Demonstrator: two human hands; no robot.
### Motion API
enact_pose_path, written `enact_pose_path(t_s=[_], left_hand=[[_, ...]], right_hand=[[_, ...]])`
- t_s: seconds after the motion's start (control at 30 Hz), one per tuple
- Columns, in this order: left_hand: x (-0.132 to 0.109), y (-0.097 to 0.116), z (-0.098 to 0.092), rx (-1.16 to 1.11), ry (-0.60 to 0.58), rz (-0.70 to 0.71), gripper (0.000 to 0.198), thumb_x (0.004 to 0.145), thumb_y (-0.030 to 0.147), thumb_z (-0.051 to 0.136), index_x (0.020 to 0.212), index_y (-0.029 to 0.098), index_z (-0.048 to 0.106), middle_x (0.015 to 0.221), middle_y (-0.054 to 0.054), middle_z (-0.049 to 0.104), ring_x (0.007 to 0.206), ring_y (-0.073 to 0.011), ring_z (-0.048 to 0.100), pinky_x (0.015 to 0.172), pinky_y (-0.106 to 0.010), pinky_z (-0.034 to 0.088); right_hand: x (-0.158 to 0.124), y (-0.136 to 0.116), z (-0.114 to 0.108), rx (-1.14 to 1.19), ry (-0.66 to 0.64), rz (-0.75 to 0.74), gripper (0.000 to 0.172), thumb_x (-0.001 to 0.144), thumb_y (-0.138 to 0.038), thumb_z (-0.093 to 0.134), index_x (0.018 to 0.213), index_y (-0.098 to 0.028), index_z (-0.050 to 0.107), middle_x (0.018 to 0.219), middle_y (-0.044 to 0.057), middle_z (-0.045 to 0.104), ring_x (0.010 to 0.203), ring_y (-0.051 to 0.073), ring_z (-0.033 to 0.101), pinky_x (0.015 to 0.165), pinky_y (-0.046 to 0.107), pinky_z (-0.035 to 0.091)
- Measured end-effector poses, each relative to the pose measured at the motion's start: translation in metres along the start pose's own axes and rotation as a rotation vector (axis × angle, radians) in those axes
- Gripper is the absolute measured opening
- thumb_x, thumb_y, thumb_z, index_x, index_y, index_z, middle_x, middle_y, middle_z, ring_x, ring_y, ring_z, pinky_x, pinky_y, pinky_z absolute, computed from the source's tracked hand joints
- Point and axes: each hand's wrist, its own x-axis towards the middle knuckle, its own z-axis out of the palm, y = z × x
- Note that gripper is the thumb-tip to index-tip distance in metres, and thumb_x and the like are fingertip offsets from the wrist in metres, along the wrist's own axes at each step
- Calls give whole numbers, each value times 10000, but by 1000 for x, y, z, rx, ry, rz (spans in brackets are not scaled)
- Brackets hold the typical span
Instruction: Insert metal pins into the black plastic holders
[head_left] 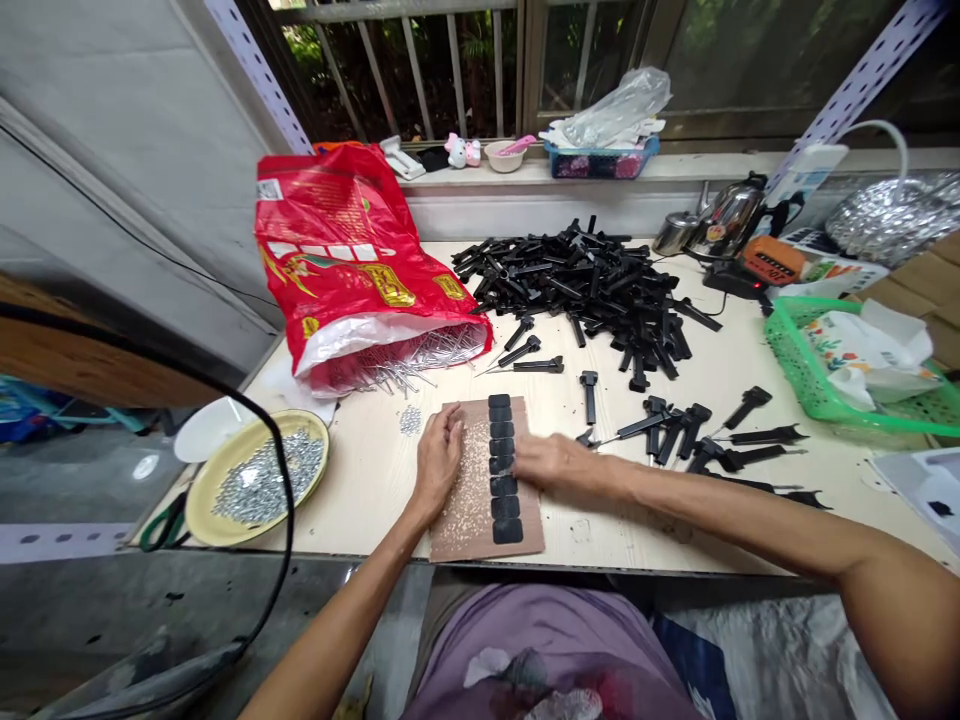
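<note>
A brown cardboard sheet [469, 520] lies at the table's front edge, its surface pale and speckled. Down its right side runs a column of several small black rounded pads [507, 531]. My left hand [439, 455] rests over the sheet's upper left edge with its fingers curled in; anything inside them is hidden. From the right, my right hand [555, 463] reaches over the sheet, fingers pinched together at one of the middle pads. What its fingertips grip is too small to make out. A little cluster of small silvery pieces [410, 420] lies just beyond my left hand.
A yellow dish [196, 505] of small metal parts stands at left. Behind it, a red bag [337, 250] spills nails. Black plastic parts [577, 290] are heaped at the back, with more black-handled pieces [664, 425] near my right forearm. A green basket [802, 375] sits at right.
</note>
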Motion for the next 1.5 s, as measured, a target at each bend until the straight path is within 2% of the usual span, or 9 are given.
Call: enact_pose_path(t_s=[0.1,0.27,0.4,0.5,0.6,0.7,0.83,1.17,1.5], left_hand=[[0,0,-3,17,-2,-17,339,911,298,417,1195,159,539,1119,-94,603,999,-207,571,873,-353,452],[6,32,10,25,-126,52,382,909,383,421,1200,165,537,1002,-75,598,858,-197,579,807,-342,462],[17,81,58,58,-270,96,447,913,442,379,1193,127,527,949,-89,597,872,-222,580,810,-356,457],[27,108,102,221,-354,81,512,875,520,409,1137,100,538,1031,-143,576,969,-287,561,797,-398,459],[37,119,135,356,-378,101,440,863,491,437,1059,114,553,1058,-165,552,1011,-329,525,725,-413,466],[44,122,150,360,-375,117,317,915,341,343,983,126,565,1005,-164,568,993,-312,524,710,-398,460],[47,130,154,329,-338,112,367,926,332,309,1071,92,547,1001,-179,585,969,-308,525,741,-406,448],[-2,175,181,425,-453,332,1033,680,725,508,1425,67,226,1384,-292,328,1199,-444,351,922,-580,308],[-2,202,203,458,-462,213,799,669,204,592,1374,32,258,1124,-248,477,1054,-370,444,748,-425,444]], right_hand=[[-19,-5,-11,-42,4,23,183,921,-243,447,787,-199,564,769,-1,565,718,118,527,539,214,407],[-75,29,-76,-248,257,579,231,950,-286,377,1046,-166,550,940,68,604,823,155,576,699,264,445],[-139,48,-126,-425,83,1074,439,872,-396,505,1241,-159,490,929,83,649,865,220,613,713,288,433],[-183,40,-145,-491,-72,1261,373,895,-315,426,1200,-132,538,968,125,654,911,244,615,728,306,436],[-213,23,-146,-450,-173,1118,369,854,-281,476,1206,-203,554,1174,95,594,1001,214,584,788,283,440],[-229,12,-133,-457,-299,882,692,736,-244,583,1392,-256,361,1430,84,386,1061,245,532,751,302,462],[-237,23,-114,-609,-377,838,933,625,-97,566,1459,-262,183,1474,104,311,1028,288,494,615,302,452],[-229,69,-122,-644,-361,646,372,640,-193,573,1004,-127,530,1065,149,537,964,261,446,647,302,377],[-252,90,-113,-520,-105,591,391,714,-189,559,1096,-128,498,964,105,618,876,220,556,848,371,310]])
